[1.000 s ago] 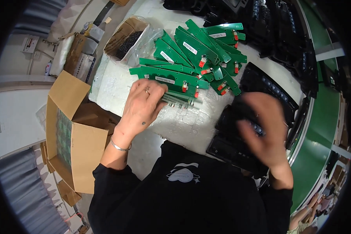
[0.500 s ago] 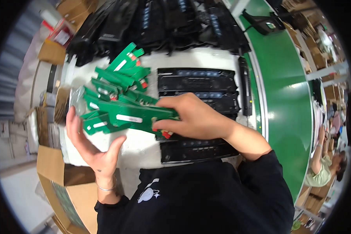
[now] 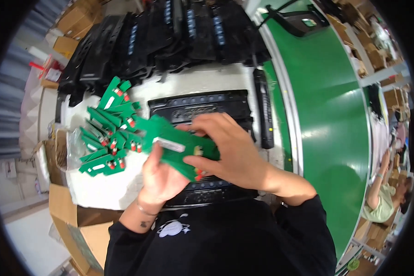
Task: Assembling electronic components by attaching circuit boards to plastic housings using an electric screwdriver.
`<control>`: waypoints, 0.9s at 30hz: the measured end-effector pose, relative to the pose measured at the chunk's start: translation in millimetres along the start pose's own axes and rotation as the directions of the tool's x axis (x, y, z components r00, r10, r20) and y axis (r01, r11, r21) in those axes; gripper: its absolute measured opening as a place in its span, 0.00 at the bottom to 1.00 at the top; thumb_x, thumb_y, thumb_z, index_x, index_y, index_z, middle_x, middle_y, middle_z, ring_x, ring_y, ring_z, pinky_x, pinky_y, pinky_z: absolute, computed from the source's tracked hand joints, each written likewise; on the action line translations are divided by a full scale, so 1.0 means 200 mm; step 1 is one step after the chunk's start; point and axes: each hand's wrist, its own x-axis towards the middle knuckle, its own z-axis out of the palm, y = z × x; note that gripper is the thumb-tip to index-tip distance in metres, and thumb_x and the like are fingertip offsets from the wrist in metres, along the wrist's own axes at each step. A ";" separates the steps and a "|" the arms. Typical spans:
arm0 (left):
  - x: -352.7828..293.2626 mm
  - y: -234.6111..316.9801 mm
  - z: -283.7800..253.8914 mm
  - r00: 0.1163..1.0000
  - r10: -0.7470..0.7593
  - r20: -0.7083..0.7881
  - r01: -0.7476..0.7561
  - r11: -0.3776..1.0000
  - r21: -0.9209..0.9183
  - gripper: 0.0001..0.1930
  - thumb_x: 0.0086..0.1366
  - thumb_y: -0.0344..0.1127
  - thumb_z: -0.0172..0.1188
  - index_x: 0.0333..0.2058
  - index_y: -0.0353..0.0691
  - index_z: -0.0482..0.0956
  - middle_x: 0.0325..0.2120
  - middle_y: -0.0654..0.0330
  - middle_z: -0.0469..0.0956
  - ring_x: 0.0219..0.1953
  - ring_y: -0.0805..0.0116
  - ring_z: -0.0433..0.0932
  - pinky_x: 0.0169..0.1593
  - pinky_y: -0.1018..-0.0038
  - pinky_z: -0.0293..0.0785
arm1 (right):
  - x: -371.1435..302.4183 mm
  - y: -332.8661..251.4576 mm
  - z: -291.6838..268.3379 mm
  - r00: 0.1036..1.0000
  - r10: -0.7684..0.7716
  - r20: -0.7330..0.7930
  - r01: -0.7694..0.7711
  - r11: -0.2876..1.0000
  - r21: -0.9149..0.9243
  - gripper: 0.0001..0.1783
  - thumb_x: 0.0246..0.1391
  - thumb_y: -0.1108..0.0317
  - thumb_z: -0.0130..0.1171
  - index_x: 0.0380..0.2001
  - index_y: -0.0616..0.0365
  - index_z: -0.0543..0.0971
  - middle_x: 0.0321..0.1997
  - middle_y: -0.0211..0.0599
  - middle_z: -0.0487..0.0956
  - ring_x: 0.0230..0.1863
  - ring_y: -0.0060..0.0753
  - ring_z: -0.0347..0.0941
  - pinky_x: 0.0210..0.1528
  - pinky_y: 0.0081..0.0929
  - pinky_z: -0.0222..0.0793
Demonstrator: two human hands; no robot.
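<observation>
Between my two hands is a green circuit board (image 3: 172, 140) with a white label and red and cream connectors at its right end; whether more boards lie stacked beneath it, I cannot tell. My left hand (image 3: 163, 179) grips its near left edge, thumb on top and the other fingers hidden below. My right hand (image 3: 232, 149) is wrapped round the right end. Under the hands, black panels (image 3: 198, 102) with rows of round bluish spots lie on the white table, partly covered. A loose pile of green circuit boards (image 3: 106, 120) with red connectors spreads to the left.
Many black panels (image 3: 170, 41) stand packed along the far side. A long black strip (image 3: 263, 108) lies right of the panels, beside a green surface (image 3: 326, 129). An open cardboard box (image 3: 64, 204) stands near left. Far right, a person in light green (image 3: 379, 202) is at work.
My right hand has lifted the board away from the pile, which now lies apart from it. My left hand, spread open before, has moved right and closed on the board. The view has shifted.
</observation>
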 end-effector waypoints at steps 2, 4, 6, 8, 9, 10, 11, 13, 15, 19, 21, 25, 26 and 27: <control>0.04 0.00 -0.02 0.999 -0.027 0.047 0.028 0.999 -0.028 0.30 0.61 0.49 0.46 0.57 0.40 0.51 0.52 0.54 0.61 0.55 0.59 0.61 0.55 0.62 0.60 | 0.00 -0.02 -0.01 0.996 0.070 0.062 -0.067 0.996 -0.054 0.25 0.35 0.61 0.67 0.37 0.60 0.71 0.39 0.40 0.73 0.41 0.43 0.69 0.42 0.32 0.66; 0.07 0.00 -0.01 0.999 -0.036 0.040 0.036 0.999 -0.021 0.30 0.61 0.44 0.48 0.58 0.41 0.49 0.52 0.55 0.61 0.55 0.59 0.61 0.55 0.62 0.61 | 0.01 -0.02 -0.05 0.992 0.111 0.067 -0.103 0.988 -0.116 0.22 0.34 0.65 0.67 0.34 0.60 0.72 0.37 0.39 0.74 0.38 0.43 0.71 0.40 0.30 0.67; 0.10 0.00 -0.02 0.994 -0.073 0.084 0.069 0.996 0.055 0.33 0.59 0.33 0.50 0.60 0.43 0.44 0.52 0.56 0.60 0.55 0.61 0.61 0.54 0.63 0.62 | 0.02 0.02 -0.05 0.988 0.125 0.094 -0.122 0.992 -0.039 0.20 0.34 0.66 0.65 0.33 0.60 0.71 0.35 0.38 0.73 0.37 0.42 0.71 0.38 0.31 0.67; 0.12 0.00 -0.01 0.992 -0.101 0.077 0.094 0.992 0.080 0.35 0.57 0.30 0.50 0.60 0.44 0.43 0.53 0.57 0.59 0.54 0.61 0.61 0.54 0.63 0.62 | 0.02 0.06 -0.06 0.992 0.108 0.058 -0.113 0.991 0.075 0.17 0.34 0.70 0.64 0.30 0.61 0.71 0.34 0.38 0.73 0.35 0.43 0.71 0.35 0.31 0.68; 0.15 0.00 0.00 0.991 -0.114 0.075 0.106 0.989 0.099 0.37 0.55 0.26 0.49 0.61 0.46 0.41 0.53 0.58 0.58 0.54 0.61 0.62 0.54 0.64 0.62 | 0.04 0.10 -0.07 0.999 -0.023 -0.033 0.025 0.997 0.075 0.17 0.33 0.70 0.64 0.28 0.62 0.71 0.34 0.40 0.73 0.34 0.43 0.71 0.35 0.31 0.68; 0.15 0.00 0.03 0.991 -0.131 -0.004 0.129 0.970 0.205 0.43 0.50 0.33 0.56 0.61 0.44 0.40 0.54 0.58 0.59 0.55 0.61 0.61 0.56 0.63 0.59 | 0.04 0.10 -0.06 0.999 -0.025 -0.036 0.025 1.000 0.008 0.17 0.32 0.70 0.65 0.28 0.63 0.71 0.35 0.41 0.73 0.34 0.43 0.71 0.35 0.31 0.68; 0.14 0.02 0.03 0.991 -0.133 -0.024 0.135 0.976 0.173 0.42 0.50 0.31 0.55 0.61 0.44 0.41 0.54 0.58 0.58 0.56 0.60 0.60 0.57 0.62 0.58 | 0.05 0.08 -0.05 0.999 -0.034 -0.033 0.032 0.998 -0.054 0.17 0.32 0.70 0.65 0.27 0.63 0.71 0.36 0.42 0.73 0.34 0.43 0.72 0.35 0.31 0.68; 0.16 0.03 -0.02 0.989 -0.123 0.082 0.115 0.988 0.099 0.38 0.55 0.24 0.49 0.61 0.47 0.40 0.54 0.57 0.57 0.55 0.61 0.61 0.53 0.64 0.64 | 0.08 0.03 -0.07 0.995 0.085 0.050 -0.083 0.996 -0.043 0.17 0.31 0.69 0.65 0.28 0.65 0.73 0.36 0.43 0.74 0.34 0.44 0.72 0.35 0.31 0.69; 0.13 0.07 -0.03 0.981 -0.170 0.096 0.158 0.980 0.121 0.37 0.55 0.23 0.48 0.61 0.47 0.40 0.54 0.56 0.57 0.56 0.60 0.60 0.53 0.64 0.64 | 0.12 0.02 -0.08 0.954 0.229 0.192 -0.252 0.962 0.106 0.16 0.33 0.69 0.64 0.28 0.66 0.74 0.36 0.46 0.75 0.33 0.45 0.72 0.35 0.28 0.70; 0.09 0.09 -0.06 0.956 -0.285 -0.060 0.287 0.957 0.026 0.32 0.56 0.23 0.48 0.59 0.44 0.49 0.49 0.52 0.65 0.53 0.57 0.64 0.53 0.61 0.65 | 0.15 0.03 -0.12 0.950 0.263 0.165 -0.308 0.864 0.397 0.21 0.34 0.76 0.65 0.38 0.63 0.75 0.38 0.37 0.76 0.36 0.25 0.74 0.38 0.20 0.71; 0.04 0.09 -0.08 0.955 -0.297 -0.007 0.297 0.955 0.013 0.31 0.56 0.22 0.48 0.58 0.43 0.50 0.48 0.51 0.65 0.53 0.55 0.65 0.53 0.61 0.64 | 0.19 0.03 -0.16 0.965 0.247 0.088 -0.262 0.900 0.348 0.22 0.35 0.80 0.63 0.40 0.63 0.74 0.46 0.38 0.73 0.44 0.27 0.71 0.45 0.22 0.68; 0.01 0.10 -0.15 0.909 -0.379 0.172 0.381 0.924 0.024 0.31 0.54 0.20 0.48 0.57 0.39 0.50 0.48 0.48 0.66 0.54 0.53 0.64 0.55 0.62 0.62 | 0.22 0.21 -0.09 0.994 -0.084 0.073 0.106 0.902 -0.418 0.21 0.30 0.80 0.61 0.35 0.65 0.74 0.45 0.46 0.71 0.47 0.47 0.67 0.45 0.33 0.66; 0.00 0.11 -0.15 0.902 -0.395 0.175 0.394 0.918 0.042 0.32 0.54 0.20 0.49 0.57 0.39 0.49 0.49 0.48 0.65 0.55 0.54 0.63 0.56 0.63 0.61 | 0.22 0.24 -0.07 0.985 -0.084 0.153 0.141 0.900 -0.413 0.20 0.30 0.80 0.60 0.35 0.65 0.74 0.46 0.47 0.70 0.48 0.48 0.66 0.47 0.35 0.66; -0.01 0.11 -0.15 0.894 -0.412 0.178 0.408 0.911 0.059 0.33 0.54 0.20 0.49 0.58 0.39 0.48 0.50 0.47 0.64 0.55 0.55 0.62 0.56 0.64 0.59 | 0.22 0.25 -0.05 0.984 -0.083 0.160 0.143 0.899 -0.414 0.20 0.30 0.80 0.60 0.35 0.65 0.74 0.46 0.47 0.70 0.48 0.48 0.66 0.47 0.35 0.66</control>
